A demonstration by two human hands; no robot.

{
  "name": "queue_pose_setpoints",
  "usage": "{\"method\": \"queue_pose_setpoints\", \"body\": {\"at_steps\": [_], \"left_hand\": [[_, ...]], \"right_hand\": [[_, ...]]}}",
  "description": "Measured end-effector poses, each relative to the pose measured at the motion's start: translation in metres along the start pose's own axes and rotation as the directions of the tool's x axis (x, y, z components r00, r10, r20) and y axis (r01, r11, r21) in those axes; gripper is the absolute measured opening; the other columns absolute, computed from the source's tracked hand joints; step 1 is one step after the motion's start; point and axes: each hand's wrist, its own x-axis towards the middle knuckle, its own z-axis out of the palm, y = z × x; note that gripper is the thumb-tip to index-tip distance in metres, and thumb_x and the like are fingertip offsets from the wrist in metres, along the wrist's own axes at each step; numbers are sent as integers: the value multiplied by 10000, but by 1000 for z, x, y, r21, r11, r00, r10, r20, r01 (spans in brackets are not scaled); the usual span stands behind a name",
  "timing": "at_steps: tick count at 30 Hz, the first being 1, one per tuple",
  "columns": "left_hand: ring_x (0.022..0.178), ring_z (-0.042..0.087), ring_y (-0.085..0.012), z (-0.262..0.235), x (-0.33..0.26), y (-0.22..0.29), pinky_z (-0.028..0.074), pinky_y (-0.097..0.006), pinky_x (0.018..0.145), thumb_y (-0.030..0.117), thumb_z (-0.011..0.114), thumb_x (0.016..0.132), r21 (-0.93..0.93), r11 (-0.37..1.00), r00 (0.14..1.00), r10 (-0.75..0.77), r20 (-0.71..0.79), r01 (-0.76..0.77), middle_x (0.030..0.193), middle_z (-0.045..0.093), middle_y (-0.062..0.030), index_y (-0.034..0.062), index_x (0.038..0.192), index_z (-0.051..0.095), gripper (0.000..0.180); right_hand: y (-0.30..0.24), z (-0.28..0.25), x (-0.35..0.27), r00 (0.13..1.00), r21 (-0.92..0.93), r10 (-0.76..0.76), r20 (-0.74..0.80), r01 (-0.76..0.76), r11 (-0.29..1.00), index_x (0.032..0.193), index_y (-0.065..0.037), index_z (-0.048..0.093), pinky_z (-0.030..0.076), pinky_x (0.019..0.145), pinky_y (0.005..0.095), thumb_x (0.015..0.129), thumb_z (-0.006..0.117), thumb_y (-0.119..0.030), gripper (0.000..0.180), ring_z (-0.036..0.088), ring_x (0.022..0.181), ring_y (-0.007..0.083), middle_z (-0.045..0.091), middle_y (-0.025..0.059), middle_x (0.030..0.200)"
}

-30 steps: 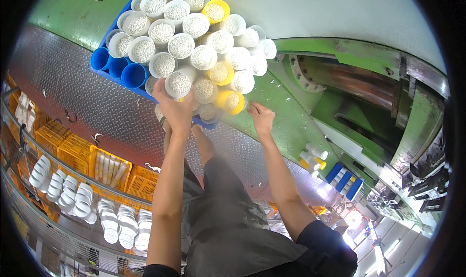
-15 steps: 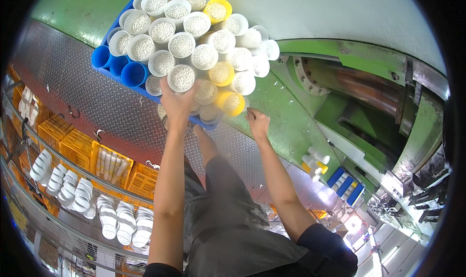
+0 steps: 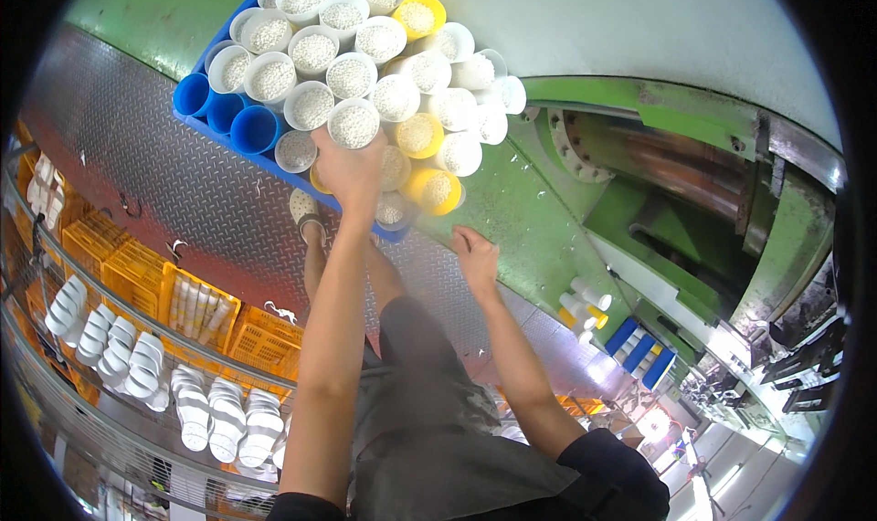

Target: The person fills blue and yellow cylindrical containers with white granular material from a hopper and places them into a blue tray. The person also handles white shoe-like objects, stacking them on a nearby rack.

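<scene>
Beside green machinery [image 3: 685, 122], left hand [image 3: 352, 171] clasps a cup [image 3: 353, 146]; right hand [image 3: 477, 259] apart, grip unclear.

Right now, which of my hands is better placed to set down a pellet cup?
Probably your left hand: it is wrapped around a white pellet cup, while your right hand is apart from the nearest yellow cup.

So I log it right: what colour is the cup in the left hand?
The cup is whitish, seen best in the head view.
</scene>
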Motion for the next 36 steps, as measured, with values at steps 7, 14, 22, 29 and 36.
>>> {"method": "queue_pose_setpoints", "body": {"at_steps": [7, 14, 22, 29, 36], "left_hand": [[1024, 712, -321, -7, -2, -3, 539, -398, 888, 288, 851, 746, -57, 997, 998, 54, -32, -56, 1089, 721, -198, 15, 1204, 580, 598], [1007, 703, -196, -42, -18, 15, 539, -335, 880, 194, 864, 751, -178, 983, 999, 40, -25, -44, 1065, 728, -153, -3, 1175, 601, 537], [1007, 624, -156, -127, -48, 45, 511, -305, 893, 39, 833, 764, -240, 955, 985, 170, -36, -173, 1103, 654, -102, -33, 1200, 567, 516], [1196, 600, -317, -204, -58, 44, 451, -422, 1056, -62, 815, 723, -184, 975, 992, 124, -10, -124, 1287, 595, -256, -69, 1271, 435, 667], [1201, 599, -342, -249, -42, 30, 446, -456, 1065, -40, 803, 695, -152, 976, 987, 161, 22, -156, 1288, 589, -262, -64, 1256, 440, 668]], "right_hand": [[-52, -16, -8, 999, 118, 19, 47, -24, 993, 1077, -7, 726, 543, 796, 363, 914, 664, -86, 191, 708, 884, 308, 729, 191, 983], [-122, -42, -16, 984, 200, -169, 57, 155, 967, 1062, -5, 715, 549, 709, 329, 905, 653, -31, 171, 722, 814, 247, 727, 157, 965], [-200, 19, -3, 836, 20, -530, 141, 532, 846, 1197, 22, 607, 563, 849, 399, 913, 599, -10, 286, 658, 1046, 375, 622, 197, 1224], [-256, 106, 48, 950, -259, -264, 167, 301, 918, 1197, 152, 515, 540, 898, 384, 894, 526, -7, 343, 573, 1082, 414, 497, 256, 1169], [-263, 115, 76, 980, -154, -152, 129, 171, 973, 1061, 99, 558, 502, 895, 447, 834, 524, 54, 234, 555, 1066, 386, 559, 223, 1082]]}}
